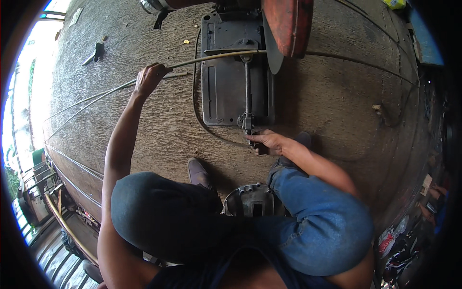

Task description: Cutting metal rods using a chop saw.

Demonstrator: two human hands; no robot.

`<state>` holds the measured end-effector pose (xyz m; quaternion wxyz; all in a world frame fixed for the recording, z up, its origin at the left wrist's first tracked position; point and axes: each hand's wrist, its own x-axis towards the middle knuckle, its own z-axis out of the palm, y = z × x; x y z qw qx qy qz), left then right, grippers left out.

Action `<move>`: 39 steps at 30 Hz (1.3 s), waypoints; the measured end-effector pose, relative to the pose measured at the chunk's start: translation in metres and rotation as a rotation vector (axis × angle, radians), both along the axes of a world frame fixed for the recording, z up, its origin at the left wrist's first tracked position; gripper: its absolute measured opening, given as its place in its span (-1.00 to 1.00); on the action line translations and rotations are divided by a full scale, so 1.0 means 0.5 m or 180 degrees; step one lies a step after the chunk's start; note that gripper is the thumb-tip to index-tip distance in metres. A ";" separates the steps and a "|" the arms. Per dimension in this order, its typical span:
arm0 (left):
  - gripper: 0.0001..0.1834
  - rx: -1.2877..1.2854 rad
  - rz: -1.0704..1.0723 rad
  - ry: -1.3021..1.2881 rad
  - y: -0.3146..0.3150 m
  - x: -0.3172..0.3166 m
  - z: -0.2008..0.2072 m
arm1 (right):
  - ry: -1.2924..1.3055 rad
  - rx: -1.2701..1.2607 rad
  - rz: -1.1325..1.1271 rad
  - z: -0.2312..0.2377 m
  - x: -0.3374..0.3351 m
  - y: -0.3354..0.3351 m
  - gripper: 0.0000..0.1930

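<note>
Out to the left, my left hand [150,78] is closed around a long thin metal rod [214,57]. The rod crosses the dark metal base [217,91] of a chop saw, lying against its vise. A grey cutting disc [273,50] stands at the rod, partly covered by a red guard [287,29]. From the vise, a threaded screw [248,84] runs toward me. At the screw's near end, my right hand [271,142] has its fingers closed on the vise handle [250,137], most of which the fingers hide.
More thin rods [91,98] extend to the left. A dark power cable [196,96] loops beside the saw base. On the rough brown floor lie a dark-handled tool [95,54] and a small block [377,107]. Between my knees is a round metal housing [250,198]. Another person's hand [427,212] appears at far right.
</note>
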<state>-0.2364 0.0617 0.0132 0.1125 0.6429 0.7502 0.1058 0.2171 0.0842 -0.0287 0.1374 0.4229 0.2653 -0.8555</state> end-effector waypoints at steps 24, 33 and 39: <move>-0.75 0.0358 0.0082 -0.0436 -0.006 0.007 -0.036 | -0.0366 0.0956 0.1345 0.104 0.032 0.083 -0.44; -0.72 0.0048 0.0234 -0.0271 -0.002 0.015 -0.031 | -0.1169 0.7434 0.0530 0.139 0.087 0.495 -0.62; -0.83 -0.0006 0.0048 -0.0046 -0.001 0.013 -0.039 | -0.1319 0.7037 0.2094 0.053 0.112 0.543 -0.53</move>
